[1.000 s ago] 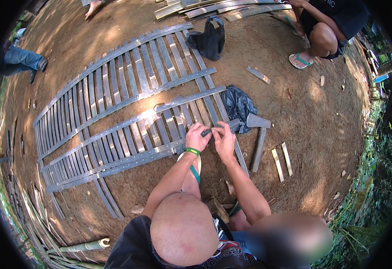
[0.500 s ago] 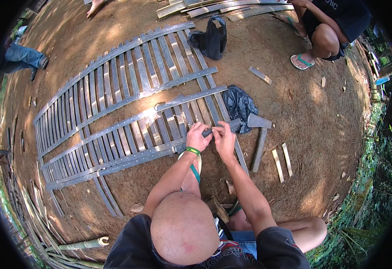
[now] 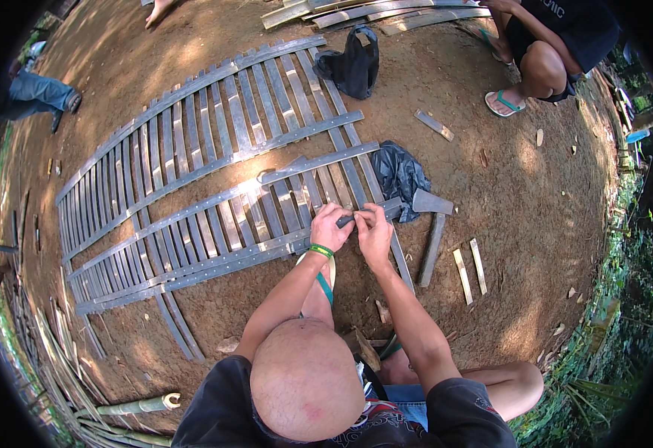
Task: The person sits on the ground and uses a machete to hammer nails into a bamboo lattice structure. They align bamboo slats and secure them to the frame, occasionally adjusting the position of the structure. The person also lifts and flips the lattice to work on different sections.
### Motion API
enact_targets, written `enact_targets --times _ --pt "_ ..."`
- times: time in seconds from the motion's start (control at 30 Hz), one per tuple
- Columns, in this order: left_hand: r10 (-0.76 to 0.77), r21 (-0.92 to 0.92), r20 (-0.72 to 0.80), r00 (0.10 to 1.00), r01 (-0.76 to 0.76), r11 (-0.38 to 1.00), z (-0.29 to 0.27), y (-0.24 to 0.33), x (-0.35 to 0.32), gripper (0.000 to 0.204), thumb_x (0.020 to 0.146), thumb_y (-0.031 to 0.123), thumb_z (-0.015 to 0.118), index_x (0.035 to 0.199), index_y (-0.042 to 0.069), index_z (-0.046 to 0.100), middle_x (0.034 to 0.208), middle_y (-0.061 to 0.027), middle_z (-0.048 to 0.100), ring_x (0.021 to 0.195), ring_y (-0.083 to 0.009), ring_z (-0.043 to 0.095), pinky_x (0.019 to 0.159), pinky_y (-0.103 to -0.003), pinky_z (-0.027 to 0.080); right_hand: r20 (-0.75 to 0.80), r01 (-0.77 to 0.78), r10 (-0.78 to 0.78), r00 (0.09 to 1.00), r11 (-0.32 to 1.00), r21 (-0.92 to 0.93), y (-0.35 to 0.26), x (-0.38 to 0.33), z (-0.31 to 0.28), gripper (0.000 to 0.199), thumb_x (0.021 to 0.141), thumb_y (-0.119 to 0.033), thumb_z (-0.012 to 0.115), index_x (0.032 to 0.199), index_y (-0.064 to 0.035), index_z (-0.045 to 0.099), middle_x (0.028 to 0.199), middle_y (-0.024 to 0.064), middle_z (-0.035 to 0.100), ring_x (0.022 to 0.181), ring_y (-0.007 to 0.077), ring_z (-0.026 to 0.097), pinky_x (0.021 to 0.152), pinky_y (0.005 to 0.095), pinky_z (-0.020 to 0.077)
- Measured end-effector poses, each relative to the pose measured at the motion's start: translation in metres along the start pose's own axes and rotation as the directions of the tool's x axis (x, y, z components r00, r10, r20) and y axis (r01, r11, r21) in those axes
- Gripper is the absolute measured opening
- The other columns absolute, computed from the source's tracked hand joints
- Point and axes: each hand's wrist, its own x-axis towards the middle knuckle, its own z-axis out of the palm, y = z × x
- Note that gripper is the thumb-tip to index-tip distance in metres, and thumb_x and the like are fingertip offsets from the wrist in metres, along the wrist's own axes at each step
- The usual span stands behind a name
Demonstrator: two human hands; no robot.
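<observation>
Where the slat panel lies: the grey bamboo slat panel (image 3: 214, 172) rests flat on the bare dirt ground (image 3: 536, 224), its near right corner just ahead of the seated person.
Work state (judged): most slats already sit in rows under four long cross strips, so the panel looks largely assembled; the near right corner, where both hands meet, appears to be the part in hand. How many fixings remain cannot be told.
Left hand (image 3: 332, 228): fingers curled, thumb and fingertips pinched on a small dark item (image 3: 347, 221) at the panel's near right corner; a green wristband sits on that wrist. What the item is cannot be made out.
Right hand (image 3: 375, 233): fingers bent and drawn together, pinching at the same spot, touching the left hand's fingertips over the end of the nearest cross strip (image 3: 267, 250).
Hatchet (image 3: 431, 231): lies on the ground just right of the panel's corner, head toward the panel, handle pointing back toward the person; untouched.
Dark plastic bag (image 3: 400, 173): crumpled, touching the panel's right edge, just beyond the hatchet head.
Black bag (image 3: 353, 67): stands at the panel's far right end.
Short bamboo offcuts (image 3: 470, 269): two pale pieces side by side, well right of the panel, past the hatchet.
Second person (image 3: 551, 52): crouched beyond the panel's far right end, in sandals; hands not at the panel.
</observation>
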Motion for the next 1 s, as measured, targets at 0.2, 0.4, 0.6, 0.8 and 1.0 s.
enact_targets --times 0.2,0.4,0.6,0.8,1.0 --pt "-0.006 0.008 -0.001 1.000 0.006 1.000 0.000 -0.002 -0.001 0.018 0.074 0.011 0.079 0.092 0.007 0.074 0.092 -0.0085 0.066 0.091 -0.0329 0.064 0.081 -0.042 0.054 0.030 0.057 -0.056 0.998 0.997 -0.044 0.000 -0.001 0.002 0.030 0.092 0.003 0.068 0.120 0.0038 0.057 0.093 0.0159 0.077 0.083 0.0221 0.075 0.073 0.0338 0.0589" --pt "0.001 0.017 -0.001 1.000 -0.001 1.000 0.001 -0.005 -0.002 0.015 0.076 0.009 0.078 0.090 0.007 0.076 0.090 -0.0086 0.067 0.089 -0.0323 0.065 0.081 -0.042 0.054 0.013 -0.003 0.003 1.000 1.000 -0.004 -0.004 -0.002 0.003 0.031 0.091 0.003 0.068 0.120 0.0032 0.058 0.094 0.0154 0.077 0.084 0.0212 0.076 0.074 0.0335 0.0588" --pt "0.016 0.017 -0.004 1.000 -0.016 1.000 0.003 -0.010 -0.003 0.012 0.077 0.011 0.080 0.088 0.007 0.078 0.089 -0.0077 0.069 0.086 -0.0305 0.066 0.078 -0.040 0.054 -0.023 -0.075 0.075 0.997 0.997 0.013 -0.008 0.001 -0.010 0.026 0.092 -0.003 0.070 0.116 0.0035 0.062 0.092 0.0169 0.076 0.083 0.0206 0.075 0.076 0.0323 0.0584" --pt "0.001 0.000 -0.012 1.000 -0.001 1.000 0.003 -0.009 -0.003 0.010 0.079 0.014 0.081 0.086 0.006 0.079 0.087 -0.0076 0.070 0.085 -0.0297 0.065 0.077 -0.039 0.053 -0.407 -0.055 -0.140 0.903 0.900 -0.431 0.019 0.002 -0.086 0.025 0.090 -0.006 0.070 0.114 0.0003 0.065 0.105 0.0177 0.068 0.101 0.0351 0.067 0.090 0.0460 0.0522" --pt "0.017 0.009 -0.011 1.000 -0.017 1.000 0.007 -0.011 -0.002 0.011 0.078 0.015 0.081 0.085 0.006 0.079 0.087 -0.0077 0.070 0.085 -0.0296 0.065 0.077 -0.039 0.053 -0.451 -0.360 0.021 0.892 0.635 -0.683 0.044 -0.017 -0.128 0.054 0.086 -0.021 0.076 0.134 -0.0073 0.054 0.123 0.0225 0.056 0.114 0.0425 0.055 0.095 0.0536 0.0459"
